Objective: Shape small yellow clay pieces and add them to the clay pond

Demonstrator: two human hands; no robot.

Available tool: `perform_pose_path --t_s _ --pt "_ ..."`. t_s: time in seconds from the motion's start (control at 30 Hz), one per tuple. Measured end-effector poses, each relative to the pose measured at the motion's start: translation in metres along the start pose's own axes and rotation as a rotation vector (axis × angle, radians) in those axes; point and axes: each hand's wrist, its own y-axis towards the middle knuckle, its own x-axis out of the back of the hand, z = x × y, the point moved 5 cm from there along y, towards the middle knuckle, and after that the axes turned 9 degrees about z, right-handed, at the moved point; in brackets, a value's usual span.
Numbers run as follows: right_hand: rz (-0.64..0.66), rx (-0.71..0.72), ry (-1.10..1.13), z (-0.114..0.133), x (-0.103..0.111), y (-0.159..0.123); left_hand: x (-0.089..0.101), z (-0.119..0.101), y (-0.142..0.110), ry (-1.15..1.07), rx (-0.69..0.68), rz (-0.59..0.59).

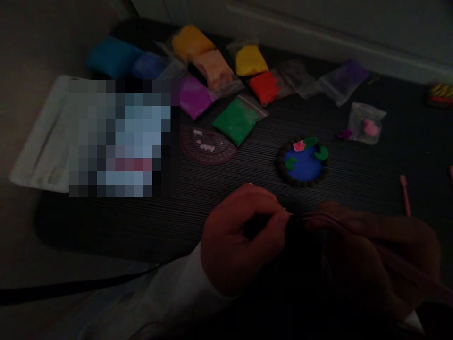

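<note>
My left hand [244, 236] is closed in a pinch, thumb against index finger. A tiny orange bit [289, 214] shows at its fingertips; its shape is too small and dark to make out. My right hand [382, 255] is wrapped round pink tweezers [399, 262], whose curved tips point left at the left fingertips, a small gap apart. Just beyond both hands lies a clay pond [304, 165] with a blue middle and a ring of dark balls. Green leaf pieces [321, 153] and a pink flower [299, 145] sit on it.
Several bags of coloured clay lie at the back, among them a green one [236, 120] and a red one [264, 87]. A clear protractor [210, 153] holds small pale bits. A blurred-out device [138, 137] stands left. A pink tool [405, 196] and a small bag [366, 125] lie right.
</note>
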Motion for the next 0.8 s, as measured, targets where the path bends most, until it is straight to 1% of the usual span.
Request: perform_pose_path --t_s 0.1,0.17,0.23,0.37,0.43,0.5,0.6,0.67,0.73,0.8 --pt "-0.079 0.041 0.048 -0.003 0.003 -0.002 0.001 0.004 -0.001 -0.009 0.022 -0.030" --pt "-0.101 0.047 0.077 -0.006 0.003 -0.002 0.005 0.007 -0.001 -0.030 0.042 -0.070" --pt "-0.136 0.076 0.086 -0.007 0.004 -0.001 0.010 0.011 -0.002 -0.058 0.061 -0.114" --pt "-0.250 0.120 0.069 -0.008 0.008 0.000 0.023 0.019 -0.006 -0.129 0.091 -0.192" --pt "-0.253 0.123 0.054 -0.008 0.009 0.000 0.029 0.024 -0.008 -0.128 0.138 -0.236" --pt "-0.252 0.094 0.039 -0.010 0.013 -0.002 0.034 0.028 -0.008 -0.077 0.215 -0.247" --pt "-0.250 0.037 0.019 -0.013 0.019 -0.006 0.038 0.027 -0.004 0.075 0.302 -0.175" --pt "-0.234 0.023 0.010 -0.015 0.021 -0.008 0.039 0.023 0.003 0.245 0.302 -0.096" --pt "-0.244 0.021 0.009 -0.016 0.023 -0.010 0.040 0.017 0.012 0.451 0.241 -0.027" --pt "-0.261 0.015 0.030 -0.017 0.024 -0.010 0.039 0.013 0.021 0.645 0.137 0.021"
